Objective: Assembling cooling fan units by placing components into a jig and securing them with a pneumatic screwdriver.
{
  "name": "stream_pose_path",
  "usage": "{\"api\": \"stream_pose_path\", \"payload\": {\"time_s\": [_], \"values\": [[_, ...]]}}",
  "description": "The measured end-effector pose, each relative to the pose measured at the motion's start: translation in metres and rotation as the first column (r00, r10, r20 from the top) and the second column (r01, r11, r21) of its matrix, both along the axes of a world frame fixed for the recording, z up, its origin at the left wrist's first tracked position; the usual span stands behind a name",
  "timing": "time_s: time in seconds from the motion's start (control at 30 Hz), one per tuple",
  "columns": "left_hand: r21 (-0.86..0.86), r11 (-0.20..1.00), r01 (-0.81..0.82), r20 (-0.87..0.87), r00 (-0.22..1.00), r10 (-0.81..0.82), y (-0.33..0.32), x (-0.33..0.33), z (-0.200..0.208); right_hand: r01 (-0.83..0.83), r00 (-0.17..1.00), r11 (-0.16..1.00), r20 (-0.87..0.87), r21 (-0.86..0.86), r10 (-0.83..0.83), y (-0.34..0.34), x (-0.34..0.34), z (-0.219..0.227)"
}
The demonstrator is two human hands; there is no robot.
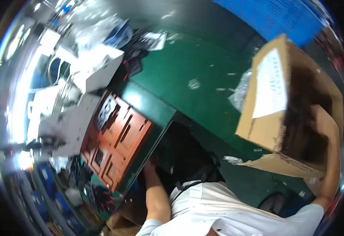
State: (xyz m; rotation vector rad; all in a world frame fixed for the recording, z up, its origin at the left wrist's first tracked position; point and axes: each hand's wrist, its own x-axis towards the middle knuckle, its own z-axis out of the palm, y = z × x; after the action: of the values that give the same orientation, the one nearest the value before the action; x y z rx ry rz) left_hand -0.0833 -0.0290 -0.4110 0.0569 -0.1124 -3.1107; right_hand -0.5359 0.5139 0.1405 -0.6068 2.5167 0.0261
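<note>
My right hand [324, 121] reaches into the open side of a large cardboard box [267, 129], which stands tilted on the right with a white paper sheet [271, 84] on its flap. Its fingers are blurred against the dark inside, and I cannot make out anything in them. On the left, my left hand [151, 163] is low beside the edge of the green workbench [156, 103], its fingers lost in shadow. Nearest to it on the bench lies an orange plate [119, 138] with dark slots and cutouts.
Clear plastic film [240, 92] sits behind the box, and small scraps dot the green floor [179, 63]. White equipment [97, 70] and plastic bags [97, 31] stand far left. A blue bin or panel [278, 17] is at the back right. Lower left are shelves with blue containers [46, 177].
</note>
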Motion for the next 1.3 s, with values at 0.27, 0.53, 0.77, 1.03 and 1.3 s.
{"api": "stream_pose_path", "payload": {"time_s": [0.27,0.53,0.77,1.03,1.3], "values": [[-0.167,0.694,-0.700,0.487,0.554,0.675,0.027,-0.003,0.051,-0.053,0.988,0.988,0.134,-0.142,0.072,-0.011,-0.036,-0.031],[-0.429,0.718,-0.548,0.613,0.407,0.677,0.018,0.022,0.049,-0.047,0.998,0.967,0.033,-0.249,0.057,0.004,-0.042,-0.029],[-0.775,0.630,-0.042,0.587,0.319,0.744,0.044,0.022,0.049,-0.071,0.993,0.977,0.080,-0.203,0.089,-0.018,-0.032,-0.023],[-0.755,-0.547,0.362,0.456,0.889,-0.039,0.167,-0.069,0.284,-0.062,0.998,0.981,0.014,-0.184,0.066,-0.016,-0.029,-0.012],[-0.369,-0.911,-0.184,-0.269,0.959,-0.084,0.059,-0.275,0.473,-0.013,0.998,0.995,-0.061,-0.096,0.007,-0.017,-0.031,-0.002]]}}
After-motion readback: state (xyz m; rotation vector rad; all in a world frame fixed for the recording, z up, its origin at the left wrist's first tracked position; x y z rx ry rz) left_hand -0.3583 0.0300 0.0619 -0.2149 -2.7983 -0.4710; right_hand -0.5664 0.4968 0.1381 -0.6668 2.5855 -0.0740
